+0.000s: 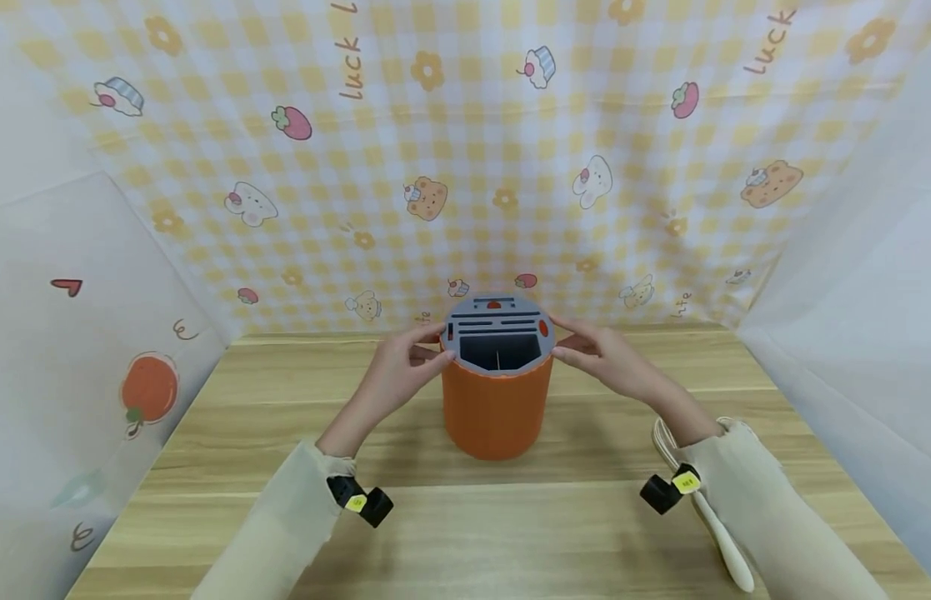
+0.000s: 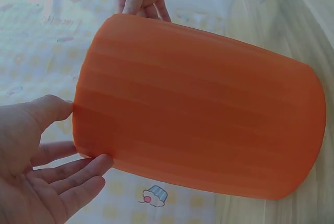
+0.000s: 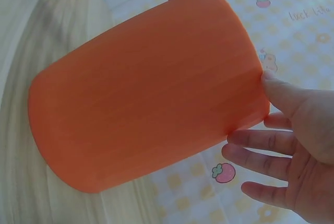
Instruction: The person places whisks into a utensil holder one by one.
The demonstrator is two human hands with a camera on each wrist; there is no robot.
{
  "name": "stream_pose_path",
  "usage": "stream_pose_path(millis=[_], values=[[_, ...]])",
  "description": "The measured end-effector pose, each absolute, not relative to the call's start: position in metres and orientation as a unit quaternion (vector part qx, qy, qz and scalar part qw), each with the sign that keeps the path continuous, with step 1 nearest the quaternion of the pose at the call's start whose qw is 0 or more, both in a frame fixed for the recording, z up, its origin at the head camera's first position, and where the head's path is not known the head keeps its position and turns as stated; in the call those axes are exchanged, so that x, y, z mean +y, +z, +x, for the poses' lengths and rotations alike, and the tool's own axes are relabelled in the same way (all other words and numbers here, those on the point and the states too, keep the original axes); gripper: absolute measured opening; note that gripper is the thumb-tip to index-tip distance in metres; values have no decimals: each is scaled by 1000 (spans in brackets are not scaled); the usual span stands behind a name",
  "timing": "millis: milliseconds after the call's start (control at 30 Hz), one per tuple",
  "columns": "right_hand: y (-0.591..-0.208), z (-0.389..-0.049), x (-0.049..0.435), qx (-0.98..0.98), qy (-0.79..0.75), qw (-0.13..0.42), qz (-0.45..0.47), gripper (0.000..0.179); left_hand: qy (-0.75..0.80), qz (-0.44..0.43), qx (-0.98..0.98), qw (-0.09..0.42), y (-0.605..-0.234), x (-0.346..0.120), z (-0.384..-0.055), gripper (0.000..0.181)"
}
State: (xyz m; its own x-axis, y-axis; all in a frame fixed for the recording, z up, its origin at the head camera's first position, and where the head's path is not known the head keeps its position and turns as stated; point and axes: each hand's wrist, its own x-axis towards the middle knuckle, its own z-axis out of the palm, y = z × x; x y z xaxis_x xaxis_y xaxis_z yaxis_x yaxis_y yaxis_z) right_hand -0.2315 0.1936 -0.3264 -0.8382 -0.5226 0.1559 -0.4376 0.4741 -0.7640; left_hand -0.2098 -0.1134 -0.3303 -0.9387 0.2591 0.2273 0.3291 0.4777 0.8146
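Note:
An orange round knife holder [image 1: 497, 417] with a grey slotted top [image 1: 503, 327] stands upright on the wooden table. A wide dark compartment opens at the front of its top, with narrow slots behind. At the left side of the rim, my left hand [image 1: 408, 364] holds it between thumb and fingers. My right hand [image 1: 603, 357] does likewise at the right side. In the left wrist view the left thumb and fingertips touch the orange wall [image 2: 198, 109] by its rim. The right wrist view has the right thumb and fingers [image 3: 261, 140] at the rim, the lower fingers spread loosely.
A whisk with a pale handle [image 1: 723, 542] lies on the table [image 1: 465, 533] at the right, partly under the right sleeve. Behind the holder hangs a yellow checked cloth [image 1: 480, 167]. White printed sheeting [image 1: 90, 350] borders the left side, and plain white sheeting [image 1: 863, 317] the right.

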Motion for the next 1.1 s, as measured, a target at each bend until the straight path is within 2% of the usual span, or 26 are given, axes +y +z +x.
stream_pose_path(millis=[700, 1100], values=[[-328, -194, 195, 870, -414, 43, -262, 55, -479, -174, -859, 45, -331, -111, -171, 47], [-332, -184, 200, 873, -404, 18, -273, 54, -487, -181, -853, 55, -331, -112, -165, 48]])
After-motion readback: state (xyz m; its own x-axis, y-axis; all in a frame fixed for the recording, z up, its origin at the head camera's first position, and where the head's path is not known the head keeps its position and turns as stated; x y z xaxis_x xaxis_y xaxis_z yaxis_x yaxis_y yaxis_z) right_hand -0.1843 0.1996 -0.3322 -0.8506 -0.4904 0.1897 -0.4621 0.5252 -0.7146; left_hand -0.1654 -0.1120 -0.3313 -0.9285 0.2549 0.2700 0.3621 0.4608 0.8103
